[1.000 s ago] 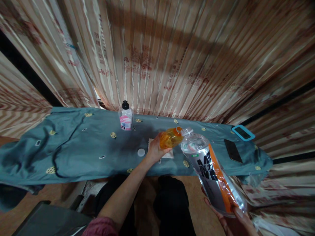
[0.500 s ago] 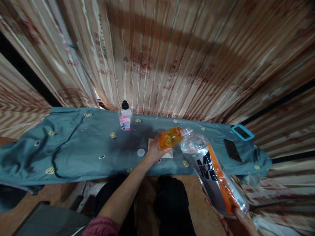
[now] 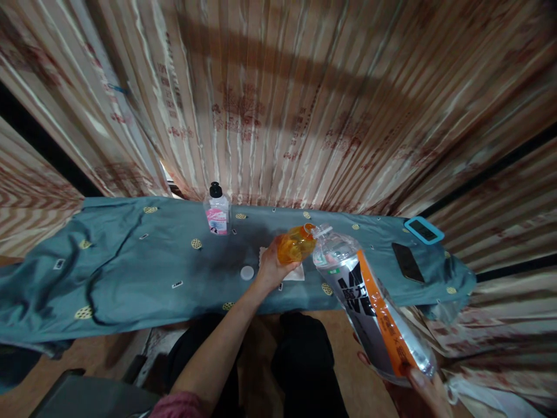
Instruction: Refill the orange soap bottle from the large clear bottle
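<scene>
While the orange bottle (image 3: 295, 245) is gripped by the left hand (image 3: 270, 268) above the surface (image 3: 126, 273), the silver-labelled bottle (image 3: 369, 302) is held slanted over its near edge by the right hand (image 3: 429, 393). Pouring seems in progress; for the next move, steady alignment of both bottles is needed.

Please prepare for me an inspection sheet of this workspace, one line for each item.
Surface: teal patterned cloth, creased at left.
Things in hand: small translucent orange bottle; large clear plastic bottle with silver-orange label, tilted; mouths close together, contact unclear.
Clutter: clear pink-labelled bottle with black top, upright; round whitish disc; white sheet, partly hidden; dark flat rectangle; blue-framed device.
Hands: left hand grips the orange bottle; right hand holds the large bottle near its base.
Cables: nothing seen.
Surroundings: beige curtains with red prints.
</scene>
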The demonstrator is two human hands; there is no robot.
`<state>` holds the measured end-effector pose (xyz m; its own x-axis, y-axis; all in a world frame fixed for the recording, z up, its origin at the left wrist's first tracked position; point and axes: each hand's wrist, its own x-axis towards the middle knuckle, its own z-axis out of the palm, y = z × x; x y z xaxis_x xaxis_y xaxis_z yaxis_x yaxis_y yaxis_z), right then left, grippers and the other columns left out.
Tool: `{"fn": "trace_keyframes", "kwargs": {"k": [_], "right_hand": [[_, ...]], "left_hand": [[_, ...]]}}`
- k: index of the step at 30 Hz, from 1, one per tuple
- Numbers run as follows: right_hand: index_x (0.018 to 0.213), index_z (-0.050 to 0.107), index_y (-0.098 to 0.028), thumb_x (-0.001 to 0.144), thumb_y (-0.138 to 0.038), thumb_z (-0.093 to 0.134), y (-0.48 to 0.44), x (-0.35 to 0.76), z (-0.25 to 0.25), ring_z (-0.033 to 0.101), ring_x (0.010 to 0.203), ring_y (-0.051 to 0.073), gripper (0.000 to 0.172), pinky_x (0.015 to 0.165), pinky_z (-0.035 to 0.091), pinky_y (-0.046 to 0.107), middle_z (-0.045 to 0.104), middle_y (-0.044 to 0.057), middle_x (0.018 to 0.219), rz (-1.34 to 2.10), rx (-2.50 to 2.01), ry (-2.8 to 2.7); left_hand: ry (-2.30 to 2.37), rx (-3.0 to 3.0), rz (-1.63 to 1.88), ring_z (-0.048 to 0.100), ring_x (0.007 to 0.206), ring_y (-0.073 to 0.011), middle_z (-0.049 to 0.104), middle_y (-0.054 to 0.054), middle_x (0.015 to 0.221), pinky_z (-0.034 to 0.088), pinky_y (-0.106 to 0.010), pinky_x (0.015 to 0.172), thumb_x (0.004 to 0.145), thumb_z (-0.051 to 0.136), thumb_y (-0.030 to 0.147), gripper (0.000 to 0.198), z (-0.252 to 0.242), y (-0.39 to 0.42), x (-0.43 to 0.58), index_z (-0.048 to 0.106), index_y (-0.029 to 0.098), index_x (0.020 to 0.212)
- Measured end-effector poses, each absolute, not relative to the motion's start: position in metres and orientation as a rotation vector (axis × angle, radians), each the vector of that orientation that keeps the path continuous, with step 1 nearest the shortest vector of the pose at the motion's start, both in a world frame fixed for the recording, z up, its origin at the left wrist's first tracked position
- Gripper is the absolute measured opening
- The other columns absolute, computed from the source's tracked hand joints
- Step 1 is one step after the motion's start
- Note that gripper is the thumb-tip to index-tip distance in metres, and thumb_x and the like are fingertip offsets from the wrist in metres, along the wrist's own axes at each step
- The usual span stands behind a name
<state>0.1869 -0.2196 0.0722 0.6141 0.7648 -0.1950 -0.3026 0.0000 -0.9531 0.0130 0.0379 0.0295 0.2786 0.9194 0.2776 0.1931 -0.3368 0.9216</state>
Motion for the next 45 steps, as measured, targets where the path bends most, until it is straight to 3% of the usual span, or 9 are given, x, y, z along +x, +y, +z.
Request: {"fn": "trace_keyframes", "kwargs": {"k": [11, 17, 21, 27, 36, 45], "right_hand": [[0.148, 0.032, -0.039, 0.072, -0.044, 0.074, -0.213, 0.172, 0.086, 0.073, 0.085, 0.03, 0.087, 0.088, 0.054, 0.053, 0.075, 0.001, 0.099, 0.96, -1.336, -0.246], [0.147, 0.038, -0.033, 0.066, -0.05, 0.078, -0.213, 0.172, 0.083, 0.072, 0.089, 0.031, 0.092, 0.092, 0.054, 0.047, 0.075, 0.005, 0.102, 0.867, -1.396, -0.276], [0.141, 0.046, -0.033, 0.064, -0.055, 0.079, -0.214, 0.173, 0.08, 0.07, 0.097, 0.032, 0.087, 0.09, 0.054, 0.047, 0.074, 0.005, 0.104, 0.857, -1.403, -0.304], [0.13, 0.055, -0.037, 0.072, -0.055, 0.071, -0.217, 0.171, 0.077, 0.066, 0.11, 0.032, 0.064, 0.089, 0.054, 0.047, 0.07, 0.004, 0.12, 0.852, -1.393, -0.35], [0.143, 0.045, -0.031, 0.07, -0.043, 0.074, -0.212, 0.159, 0.092, 0.067, 0.107, 0.033, 0.079, 0.096, 0.049, 0.051, 0.069, 0.009, 0.12, 0.84, -1.324, -0.228], [0.153, 0.023, -0.027, 0.067, -0.051, 0.077, -0.21, 0.159, 0.094, 0.069, 0.101, 0.033, 0.105, 0.093, 0.051, 0.047, 0.068, 0.013, 0.123, 0.846, -1.385, -0.25]], "left_hand": [[1.019, 1.701, 1.122, 0.068, 0.106, -0.0277, 0.069, -0.009, 0.115, 0.054, -0.043, 0.094, 0.065, 0.082, 0.022, 0.067, 0.033, 0.038, 0.012, 0.051, 0.019, 0.124], [1.021, 1.683, 1.125, 0.068, 0.107, -0.0278, 0.069, -0.009, 0.117, 0.054, -0.044, 0.095, 0.065, 0.081, 0.022, 0.067, 0.031, 0.038, 0.012, 0.05, 0.02, 0.124], [1.022, 1.686, 1.128, 0.067, 0.108, -0.0276, 0.068, -0.009, 0.118, 0.053, -0.044, 0.096, 0.065, 0.081, 0.021, 0.065, 0.03, 0.038, 0.012, 0.051, 0.02, 0.123], [0.986, 1.688, 1.156, 0.066, 0.111, -0.0275, 0.067, -0.009, 0.12, 0.052, -0.044, 0.098, 0.065, 0.081, 0.02, 0.066, 0.026, 0.04, 0.012, 0.052, 0.02, 0.125], [0.99, 1.689, 1.146, 0.066, 0.112, -0.0292, 0.067, -0.01, 0.12, 0.052, -0.045, 0.098, 0.065, 0.082, 0.024, 0.068, 0.027, 0.04, 0.011, 0.05, 0.02, 0.125], [1.004, 1.69, 1.129, 0.066, 0.109, -0.0272, 0.068, -0.008, 0.117, 0.052, -0.043, 0.097, 0.065, 0.081, 0.022, 0.064, 0.034, 0.039, 0.011, 0.051, 0.018, 0.121]]}}
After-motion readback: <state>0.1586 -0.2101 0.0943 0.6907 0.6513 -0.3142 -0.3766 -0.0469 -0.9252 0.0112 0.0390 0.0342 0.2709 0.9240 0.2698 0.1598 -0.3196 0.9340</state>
